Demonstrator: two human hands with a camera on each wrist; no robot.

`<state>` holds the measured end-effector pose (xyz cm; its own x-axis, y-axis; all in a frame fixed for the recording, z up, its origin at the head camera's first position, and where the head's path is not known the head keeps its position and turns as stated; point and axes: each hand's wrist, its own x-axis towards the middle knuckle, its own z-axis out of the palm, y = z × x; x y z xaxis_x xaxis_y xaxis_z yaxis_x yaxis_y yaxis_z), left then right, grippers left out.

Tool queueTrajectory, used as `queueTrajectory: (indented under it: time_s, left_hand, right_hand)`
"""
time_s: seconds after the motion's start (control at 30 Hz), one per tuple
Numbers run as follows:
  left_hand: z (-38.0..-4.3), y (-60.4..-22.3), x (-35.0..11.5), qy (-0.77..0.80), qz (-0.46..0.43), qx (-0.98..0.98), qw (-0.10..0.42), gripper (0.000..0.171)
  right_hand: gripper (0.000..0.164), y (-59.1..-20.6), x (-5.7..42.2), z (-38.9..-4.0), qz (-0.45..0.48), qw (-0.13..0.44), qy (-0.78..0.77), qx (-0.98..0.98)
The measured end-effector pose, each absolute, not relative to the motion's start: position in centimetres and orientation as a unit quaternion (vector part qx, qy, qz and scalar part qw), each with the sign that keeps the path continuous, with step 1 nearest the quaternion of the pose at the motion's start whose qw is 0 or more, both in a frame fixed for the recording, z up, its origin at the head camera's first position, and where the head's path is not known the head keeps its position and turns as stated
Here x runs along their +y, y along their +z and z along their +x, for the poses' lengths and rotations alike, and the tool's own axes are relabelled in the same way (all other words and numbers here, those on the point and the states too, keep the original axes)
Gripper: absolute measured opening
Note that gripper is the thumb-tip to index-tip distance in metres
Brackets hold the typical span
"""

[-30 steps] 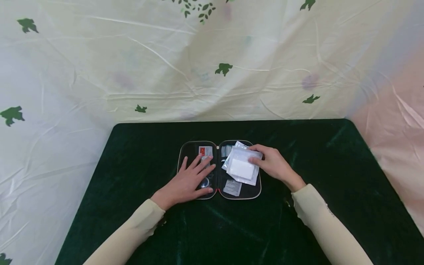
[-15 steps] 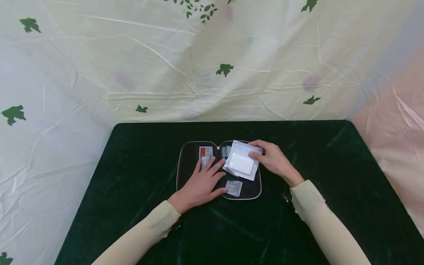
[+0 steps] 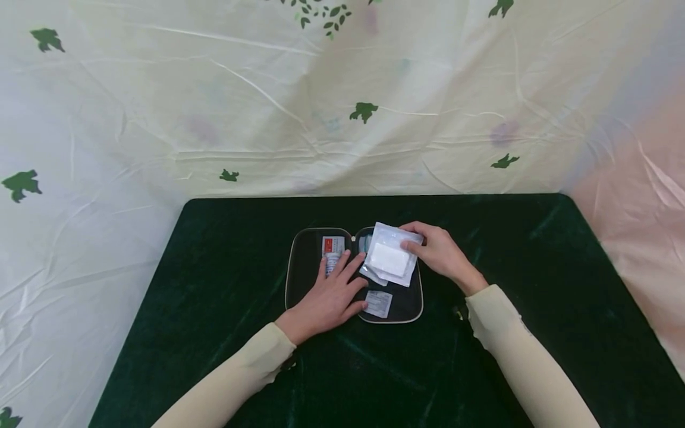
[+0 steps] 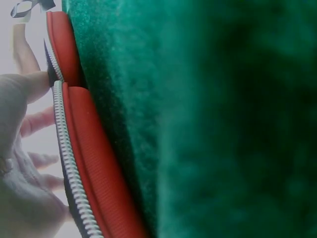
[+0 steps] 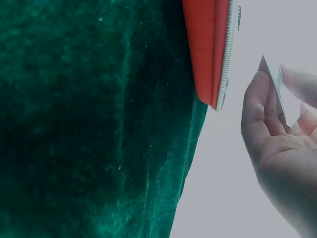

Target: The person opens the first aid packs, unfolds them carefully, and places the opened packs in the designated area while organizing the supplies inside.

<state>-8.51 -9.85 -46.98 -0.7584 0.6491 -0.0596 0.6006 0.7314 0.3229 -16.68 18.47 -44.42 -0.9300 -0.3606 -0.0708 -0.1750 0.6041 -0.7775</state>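
A zippered case (image 3: 301, 267), black inside and red outside, lies unfolded on the table. My left hand (image 3: 327, 302) rests with spread fingers over its middle, covering part of the left half and the spine. Between thumb and fingers, my right hand (image 3: 441, 255) pinches flat white packets (image 3: 389, 258) above the right half. A silvery packet edge shows beneath the top one; how many there are I cannot tell. A small grey printed sachet (image 3: 378, 304) lies in the right half, near the left thumb. At the left half's top is a red-and-white printed packet (image 3: 334, 244).
Dark green velvet cloth (image 3: 225, 261) covers the table under the case. Behind it hangs a pale curtain (image 3: 417, 148) with green leaf and bird shapes. In the left wrist view the red case wall (image 4: 99, 158) and its zipper stand close to the palm.
My left hand has shifted right, from the left half onto the spine. The right hand has lifted slightly with the packets, which have turned and sit more squarely together.
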Motion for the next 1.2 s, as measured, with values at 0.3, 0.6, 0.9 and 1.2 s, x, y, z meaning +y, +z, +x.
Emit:
queueTrajectory:
  time_s: [0.3,0.6,0.9,1.2]
  left_hand:
    - [-8.52,-47.25,-9.92,0.147,0.345,0.924,0.069,0.040]
    - [-8.61,-47.15,-10.01,0.150,0.350,0.922,0.064,0.039]
    - [-8.69,-47.13,-10.16,0.159,0.355,0.919,0.065,0.040]
    - [-8.70,-47.08,-10.08,0.163,0.349,0.920,0.075,0.043]
  right_hand:
    - [0.033,-44.69,18.09,-17.06,-0.138,0.116,-0.431,0.884]
    - [0.034,-45.00,18.31,-17.16,-0.121,0.109,-0.431,0.887]
    - [0.034,-45.35,18.13,-16.90,-0.174,0.137,-0.411,0.884]
    - [0.035,-44.99,17.60,-16.75,-0.223,0.197,-0.372,0.879]
